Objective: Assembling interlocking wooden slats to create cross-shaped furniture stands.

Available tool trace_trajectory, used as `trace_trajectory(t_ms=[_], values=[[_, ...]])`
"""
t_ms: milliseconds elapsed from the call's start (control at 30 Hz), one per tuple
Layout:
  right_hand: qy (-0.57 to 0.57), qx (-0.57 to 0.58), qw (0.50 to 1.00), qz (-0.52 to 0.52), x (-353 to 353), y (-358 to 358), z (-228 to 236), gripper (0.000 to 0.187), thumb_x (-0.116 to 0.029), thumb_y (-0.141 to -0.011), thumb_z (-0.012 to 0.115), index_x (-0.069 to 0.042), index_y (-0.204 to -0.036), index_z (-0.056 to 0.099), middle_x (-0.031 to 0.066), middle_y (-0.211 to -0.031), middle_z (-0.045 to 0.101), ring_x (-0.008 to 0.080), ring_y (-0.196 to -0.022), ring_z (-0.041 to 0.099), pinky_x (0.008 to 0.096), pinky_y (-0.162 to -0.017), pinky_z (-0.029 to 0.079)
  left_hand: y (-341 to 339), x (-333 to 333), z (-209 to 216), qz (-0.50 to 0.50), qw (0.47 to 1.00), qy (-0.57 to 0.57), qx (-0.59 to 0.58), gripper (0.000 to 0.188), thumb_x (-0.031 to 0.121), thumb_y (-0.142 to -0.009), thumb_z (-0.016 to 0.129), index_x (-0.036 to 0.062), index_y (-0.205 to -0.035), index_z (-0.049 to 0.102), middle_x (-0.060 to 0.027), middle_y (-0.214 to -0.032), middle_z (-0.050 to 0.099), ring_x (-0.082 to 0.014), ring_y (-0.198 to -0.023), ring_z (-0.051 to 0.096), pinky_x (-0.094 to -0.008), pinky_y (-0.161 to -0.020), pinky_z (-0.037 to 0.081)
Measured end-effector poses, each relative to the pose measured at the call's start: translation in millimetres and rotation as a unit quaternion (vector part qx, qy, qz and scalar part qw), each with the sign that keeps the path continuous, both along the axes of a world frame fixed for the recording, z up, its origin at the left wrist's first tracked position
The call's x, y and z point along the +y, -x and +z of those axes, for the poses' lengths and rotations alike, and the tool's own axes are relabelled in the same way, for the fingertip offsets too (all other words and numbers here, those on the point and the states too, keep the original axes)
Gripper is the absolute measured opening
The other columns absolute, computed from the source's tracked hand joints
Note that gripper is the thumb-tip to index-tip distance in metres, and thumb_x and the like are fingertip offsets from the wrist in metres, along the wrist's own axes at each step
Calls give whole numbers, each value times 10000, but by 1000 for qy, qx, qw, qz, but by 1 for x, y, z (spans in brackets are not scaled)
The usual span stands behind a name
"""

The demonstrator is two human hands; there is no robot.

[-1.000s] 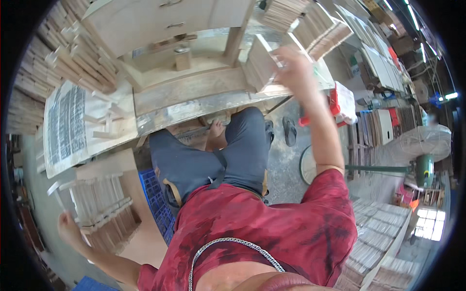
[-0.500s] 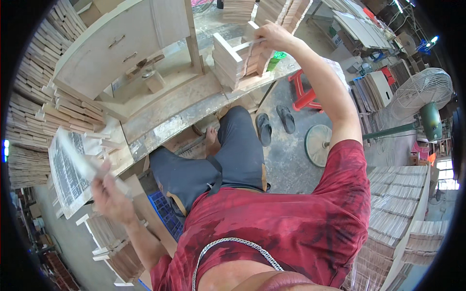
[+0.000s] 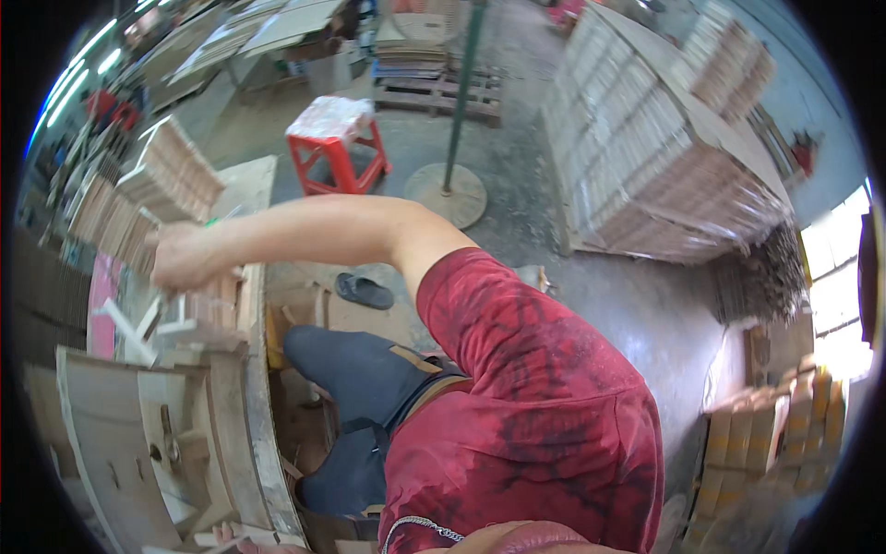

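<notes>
1. Out of sight: the left hand, nowhere in the frame, so no telling its grip
2. Hard to make out: the fingers of the right hand point(image 3: 189, 258), blurred and curled downward over the small wood pieces point(image 3: 198, 309); grip looks closed on them, yet which piece is pinched cannot be told
3. Lying on the desk point(image 3: 254, 397), right at its far end, under that hand: the small wood pieces, pale, flat, short-cut blocks and slats, some loose and crossed, some packed side by side
4. Cut off at the lower left rim, on the near part of the desk: a curved plywood panel point(image 3: 101, 443), smooth and light brown, with small dark metal fittings along it
5. Just beyond the desk, past the hand: fanned stacks of thin slats point(image 3: 171, 180), ribbed edges showing, smeared by the lens
6. On the concrete floor beyond the far end of the desk: a red plastic stool point(image 3: 337, 152) with a crumpled clear wrap on top, and further from the desk a green pole on a round flat base point(image 3: 448, 189)
7. Below the desk's edge, beside dark trousers: a black sandal point(image 3: 365, 291) on the dusty floor
8. Well apart from the desk, across the floor: a tall block of stacked boards point(image 3: 646, 157), rough-sawn ends, top bent by the fisheye
</notes>
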State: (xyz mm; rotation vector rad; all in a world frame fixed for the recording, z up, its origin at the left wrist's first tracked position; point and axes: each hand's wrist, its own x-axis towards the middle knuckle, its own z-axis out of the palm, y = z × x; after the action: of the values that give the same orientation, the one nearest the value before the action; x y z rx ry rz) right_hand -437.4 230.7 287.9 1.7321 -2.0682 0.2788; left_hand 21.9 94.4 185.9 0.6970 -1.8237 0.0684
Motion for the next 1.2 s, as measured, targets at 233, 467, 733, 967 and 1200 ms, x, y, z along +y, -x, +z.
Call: trace_trajectory(t_ms=[233, 467, 733, 967, 1200], values=[[5, -402, 891, 213, 57, -148, -55, 265, -273, -758, 759, -26, -804, 675, 148, -688, 651, 318, -667, 649, 455, -613, 487, 20, 45, 31, -260, 894, -362, -37, 273, 93, -1033, 523, -51, -1243, 618, -155, -1160, 664, -245, -1081, 629, -360, -959, 502], [-5, -704, 690, 167, 46, -194, -118, 335, -203, -871, 768, 9, -1121, 697, 57, -870, 715, 95, -798, 630, 303, -705, 534, 46, 61, 28, -327, 817, -454, -139, 216, 137, -892, 733, 1, -1057, 705, -82, -922, 697, -122, -803, 630, -282, -727, 497], [-99, -793, 563, 208, -25, -227, -107, 143, -123, -914, 701, 10, -966, 700, -2, -800, 667, 40, -681, 550, 214, -590, 409, 5, 15, 25, -314, 704, -635, -43, 321, 272, -958, 688, -27, -1075, 708, -76, -880, 725, -88, -790, 651, -255, -680, 556], [-114, -848, 484, 184, -42, -253, -117, 181, -182, -913, 687, -9, -865, 706, 11, -757, 660, 57, -672, 549, 232, -597, 405, -17, -1, 15, -302, 613, -730, -4, 321, 316, -943, 703, 5, -1019, 722, -73, -838, 727, -110, -722, 670, -262, -618, 563], [-59, -844, 496, 195, -54, -267, -125, 203, -190, -918, 665, -12, -829, 699, 1, -710, 636, 61, -608, 530, 227, -536, 379, -23, -15, -6, -351, 612, -708, 28, 310, 318, -933, 714, 12, -974, 726, -78, -795, 725, -99, -646, 654, -230, -508, 488]])
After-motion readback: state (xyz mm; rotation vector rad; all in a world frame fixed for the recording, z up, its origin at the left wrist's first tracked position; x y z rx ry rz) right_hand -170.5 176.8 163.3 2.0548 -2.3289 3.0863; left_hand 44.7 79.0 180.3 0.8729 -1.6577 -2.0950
